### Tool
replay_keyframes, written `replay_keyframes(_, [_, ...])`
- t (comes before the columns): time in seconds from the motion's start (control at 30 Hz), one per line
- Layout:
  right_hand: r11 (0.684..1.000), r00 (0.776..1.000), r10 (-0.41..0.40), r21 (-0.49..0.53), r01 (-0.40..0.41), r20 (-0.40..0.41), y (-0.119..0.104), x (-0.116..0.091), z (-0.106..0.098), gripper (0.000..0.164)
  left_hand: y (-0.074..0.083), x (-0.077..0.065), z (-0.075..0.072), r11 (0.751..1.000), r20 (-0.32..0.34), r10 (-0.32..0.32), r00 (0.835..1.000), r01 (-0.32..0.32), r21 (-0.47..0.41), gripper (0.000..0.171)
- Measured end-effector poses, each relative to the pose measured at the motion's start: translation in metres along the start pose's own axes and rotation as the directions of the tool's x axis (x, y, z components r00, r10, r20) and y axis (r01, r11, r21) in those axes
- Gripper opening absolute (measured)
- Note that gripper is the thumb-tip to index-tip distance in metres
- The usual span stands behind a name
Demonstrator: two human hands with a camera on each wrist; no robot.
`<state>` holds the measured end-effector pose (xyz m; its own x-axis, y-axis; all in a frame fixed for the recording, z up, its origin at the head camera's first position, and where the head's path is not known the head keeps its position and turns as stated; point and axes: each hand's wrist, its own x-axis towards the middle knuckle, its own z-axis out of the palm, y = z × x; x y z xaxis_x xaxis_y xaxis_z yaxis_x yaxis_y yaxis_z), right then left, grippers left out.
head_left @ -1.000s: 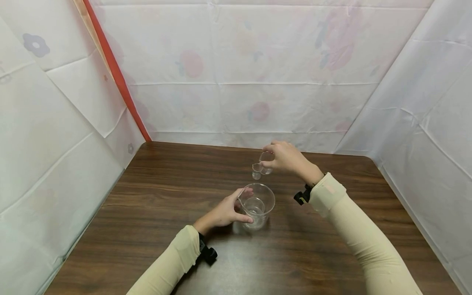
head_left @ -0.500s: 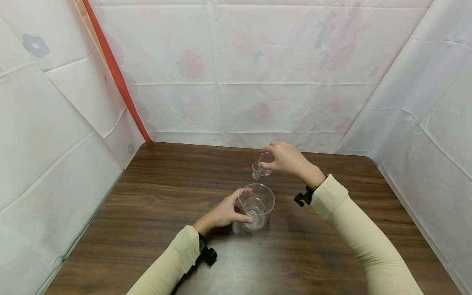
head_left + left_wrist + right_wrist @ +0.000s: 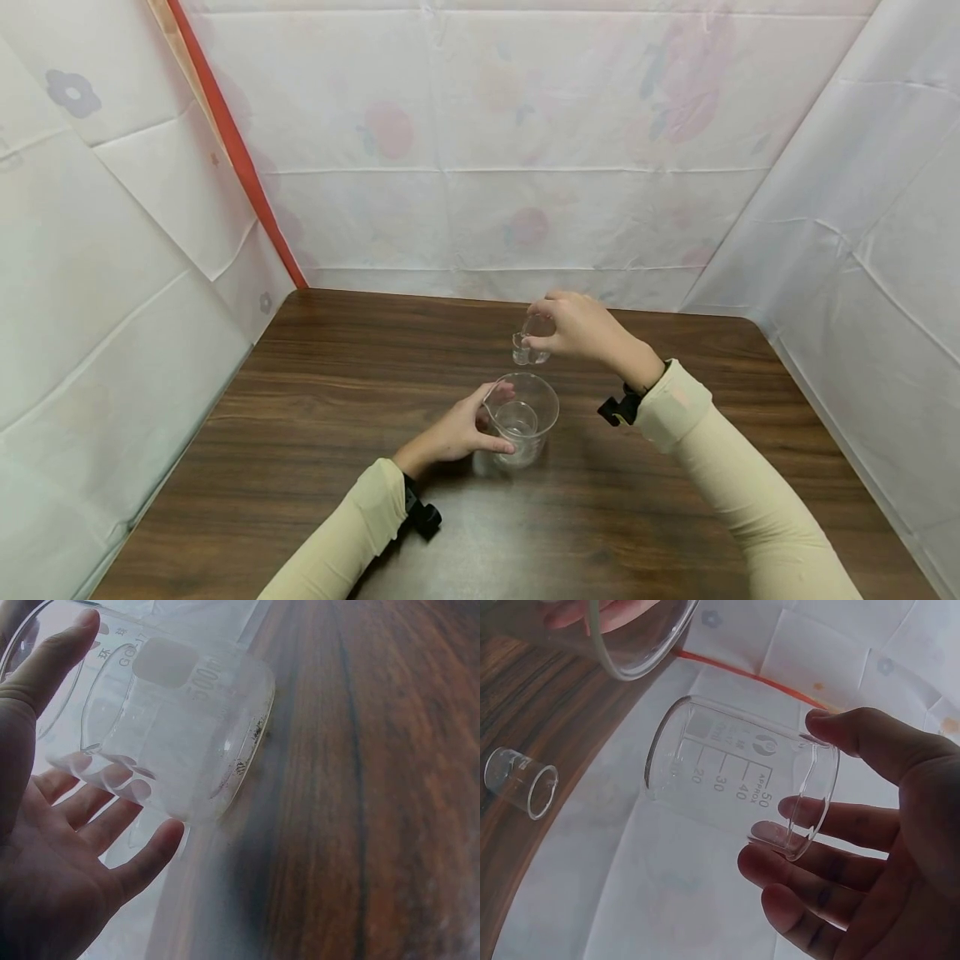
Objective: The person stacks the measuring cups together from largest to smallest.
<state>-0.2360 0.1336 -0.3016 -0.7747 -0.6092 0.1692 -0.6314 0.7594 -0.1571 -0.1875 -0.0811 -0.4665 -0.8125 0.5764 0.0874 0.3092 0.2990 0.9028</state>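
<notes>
In the head view my left hand (image 3: pixel 461 429) grips the side of a large glass beaker (image 3: pixel 546 415), thumb in front and fingers behind. The left wrist view shows its 500 ml marking. A smaller beaker (image 3: pixel 517 415) stands inside it. Farther back, my right hand (image 3: pixel 581 327) holds a 50 ml beaker (image 3: pixel 720 765) near its rim, between thumb and fingers. The smallest beaker (image 3: pixel 519 781) stands upright on the table just beyond the large one, partly overlapped by the 50 ml beaker in the head view. Whether those two touch is unclear.
A brown wood-grain table (image 3: pixel 337 375) carries the glassware. White patterned sheets (image 3: pixel 465 142) hang behind and at both sides, with a red strip (image 3: pixel 232 142) down the back left corner. The large beaker sits in front of my right hand.
My right hand has shifted slightly left and toward me with the 50 ml beaker, which now overlaps the smallest beaker. The left hand and large beaker stay put.
</notes>
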Motion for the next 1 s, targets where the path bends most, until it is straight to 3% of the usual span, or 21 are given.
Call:
replay_keyframes(0.3, [0.999, 1.000, 0.003, 0.033, -0.004, 0.022, -0.006, -0.003, -0.003, 0.037, -0.002, -0.001, -0.001, 1.000, 0.000, -0.001, 1.000, 0.001, -0.011, 0.089])
replay_keyframes(1.0, [0.994, 0.995, -0.088, 0.066, 0.085, 0.044, -0.019, -0.004, -0.002, 0.029, 0.001, -0.002, -0.002, 1.000, 0.012, -0.006, 1.000, 0.007, -0.028, 0.087])
